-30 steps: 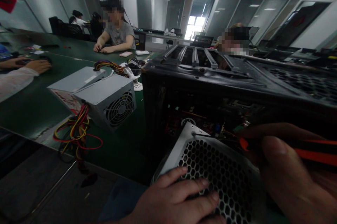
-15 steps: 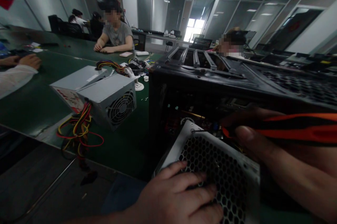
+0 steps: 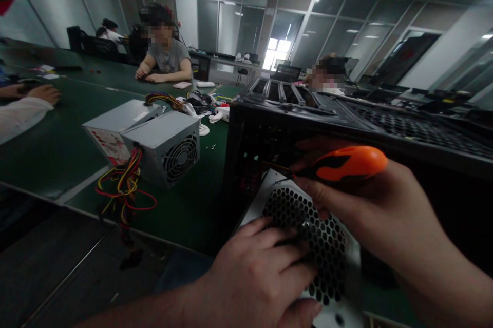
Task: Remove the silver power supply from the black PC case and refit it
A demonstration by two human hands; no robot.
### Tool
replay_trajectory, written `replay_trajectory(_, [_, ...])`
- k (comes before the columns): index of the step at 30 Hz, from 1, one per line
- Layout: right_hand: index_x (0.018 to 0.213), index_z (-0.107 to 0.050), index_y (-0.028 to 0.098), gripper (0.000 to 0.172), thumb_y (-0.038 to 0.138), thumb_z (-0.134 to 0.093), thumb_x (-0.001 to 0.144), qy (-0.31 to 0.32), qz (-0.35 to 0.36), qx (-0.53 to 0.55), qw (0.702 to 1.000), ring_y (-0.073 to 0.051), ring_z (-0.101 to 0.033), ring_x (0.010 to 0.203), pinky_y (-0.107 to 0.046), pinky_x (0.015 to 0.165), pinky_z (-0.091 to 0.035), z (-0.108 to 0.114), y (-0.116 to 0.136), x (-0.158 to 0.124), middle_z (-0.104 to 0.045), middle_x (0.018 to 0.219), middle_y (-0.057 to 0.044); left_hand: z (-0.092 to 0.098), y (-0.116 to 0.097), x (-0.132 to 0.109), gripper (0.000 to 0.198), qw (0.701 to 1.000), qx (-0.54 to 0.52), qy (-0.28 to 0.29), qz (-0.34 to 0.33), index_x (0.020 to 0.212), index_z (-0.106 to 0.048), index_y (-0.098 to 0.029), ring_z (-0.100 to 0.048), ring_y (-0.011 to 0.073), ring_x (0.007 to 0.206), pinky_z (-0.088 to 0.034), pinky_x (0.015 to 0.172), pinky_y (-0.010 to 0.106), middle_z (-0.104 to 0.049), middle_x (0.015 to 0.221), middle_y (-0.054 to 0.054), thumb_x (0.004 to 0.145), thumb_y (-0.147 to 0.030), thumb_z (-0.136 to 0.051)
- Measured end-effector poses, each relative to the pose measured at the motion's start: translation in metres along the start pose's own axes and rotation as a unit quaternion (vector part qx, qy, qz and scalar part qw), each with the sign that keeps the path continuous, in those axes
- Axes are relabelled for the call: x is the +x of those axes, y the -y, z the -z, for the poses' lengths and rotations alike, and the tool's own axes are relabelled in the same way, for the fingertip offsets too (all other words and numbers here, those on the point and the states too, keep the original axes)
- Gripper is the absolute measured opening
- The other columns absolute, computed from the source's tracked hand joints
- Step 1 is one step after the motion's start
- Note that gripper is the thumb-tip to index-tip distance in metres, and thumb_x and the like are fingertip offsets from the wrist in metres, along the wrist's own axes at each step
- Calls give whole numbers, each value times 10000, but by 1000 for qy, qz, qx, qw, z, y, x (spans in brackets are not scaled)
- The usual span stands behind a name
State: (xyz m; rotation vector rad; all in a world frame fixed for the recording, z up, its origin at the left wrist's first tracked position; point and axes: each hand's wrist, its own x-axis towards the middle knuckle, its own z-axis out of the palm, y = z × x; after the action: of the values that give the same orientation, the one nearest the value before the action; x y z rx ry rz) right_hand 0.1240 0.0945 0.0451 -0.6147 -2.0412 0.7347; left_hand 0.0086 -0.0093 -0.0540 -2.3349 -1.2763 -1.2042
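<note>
A silver power supply (image 3: pixel 327 251) with a honeycomb-vented face stands tilted in front of a black computer case (image 3: pixel 246 117). My left hand (image 3: pixel 262 261) lies across the vent, its fingers spread and touching the mesh. My right hand (image 3: pixel 370 205) is closed around an orange and black screwdriver (image 3: pixel 346 162). The screwdriver's thin shaft reaches the upper left corner of the vented face. Whether its tip sits in a screw is too small to tell. Part of the case's dark inside is hidden behind my right hand.
Two more power supplies (image 3: pixel 162 138) stand side by side at left, with bundled wires (image 3: pixel 125 179) hanging over the table edge. Behind them lie tangled cables (image 3: pixel 200 99) and small white parts. A person (image 3: pixel 169 56) sits across the green table (image 3: pixel 77 84); another person's sleeve (image 3: pixel 23 117) is at far left.
My right hand and the screwdriver have turned, so the handle now points more toward me and its rounded end shows. My left hand stays on the vent. The view has shifted slightly.
</note>
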Motion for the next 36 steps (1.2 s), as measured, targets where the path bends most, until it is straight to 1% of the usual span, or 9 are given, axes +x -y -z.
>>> replay_trajectory(4, [825, -655, 205, 122, 272, -704, 736, 53, -38, 102, 993, -114, -576, 470, -172, 429, -508, 5, 2, -1, -641, 674, 20, 3, -2, 0, 253, 1000, -14, 7, 7, 1028, -630, -189, -602, 164, 1026, -398, 950, 319, -701, 1050, -18, 869, -358, -529])
replay_trajectory(9, [853, -647, 224, 208, 431, -656, 826, 79, -33, 132, 988, -158, -640, 564, -207, 471, -552, 13, 6, -5, -659, 729, -7, 2, -3, -2, 220, 1000, -12, 1, 1, 1003, -630, -191, -601, 154, 1035, -383, 981, 316, -702, 1048, -28, 867, -338, -539])
replay_trajectory(12, [800, -637, 210, 208, 415, -672, 812, 23, -9, 53, 998, -134, -598, 468, -164, 417, -497, 9, 11, -11, -626, 600, 10, 2, -3, -4, 232, 1000, 2, 3, -3, 1022, -622, -188, -599, 156, 1039, -386, 978, 328, -699, 1060, -25, 883, -343, -520])
replay_trajectory(15, [815, -675, 247, 166, 403, -711, 772, -59, 35, -77, 995, -135, -606, 558, -209, 485, -478, 3, 15, -20, -655, 701, 20, 2, -4, -4, 230, 1000, 13, -6, -10, 1007, -627, -185, -597, 151, 1040, -398, 969, 315, -702, 1051, -24, 891, -342, -505])
replay_trajectory(18, [1033, -636, 280, 287, 418, -703, 790, -147, 86, -202, 964, -145, -614, 704, -249, 589, -482, -1, 15, -27, -646, 915, 23, 0, -5, -5, 225, 1000, 14, -15, -13, 992, -630, -181, -595, 145, 1040, -401, 973, 311, -702, 1042, -21, 891, -334, -499])
replay_trajectory(21, [1222, -495, 242, 489, 390, -704, 806, -216, 144, -330, 907, -119, -594, 705, -224, 522, -453, -2, 14, -29, -568, 1092, -16, -2, -5, -7, 225, 1000, 10, -15, -14, 995, -628, -178, -591, 154, 1051, -397, 986, 326, -700, 1043, -14, 883, -330, -505])
replay_trajectory(25, [1101, -520, 162, 365, 486, -484, 939, -149, 223, -455, 849, -163, -561, 690, -267, 512, -396, 4, 24, -24, -568, 910, -61, -3, -6, -9, 228, 1000, 4, -23, -12, 999, -628, -181, -590, 160, 1057, -409, 978, 325, -698, 1043, -15, 873, -337, -520])
replay_trajectory(31, [997, -460, 168, 283, 402, -302, 983, 42, 249, -442, 860, -117, -486, 436, -209, 358, -291, 30, 47, -11, -518, 635, -11, -3, -6, -9, 226, 1000, -2, -15, -18, 1006, -625, -173, -603, 150, 1028, -412, 976, 317, -700, 1037, -16, 875, -324, -519])
replay_trajectory(36, [679, -379, 214, 488, 619, -303, 940, -51, 253, -579, 773, -134, -246, 399, -223, 418, -95, 35, 47, -8, -315, 498, 7, -5, -4, -10, 243, 1000, 7, -24, -19, 1025, -617, -172, -597, 155, 1045, -422, 973, 326, -692, 1070, -12, 863, -333, -537])
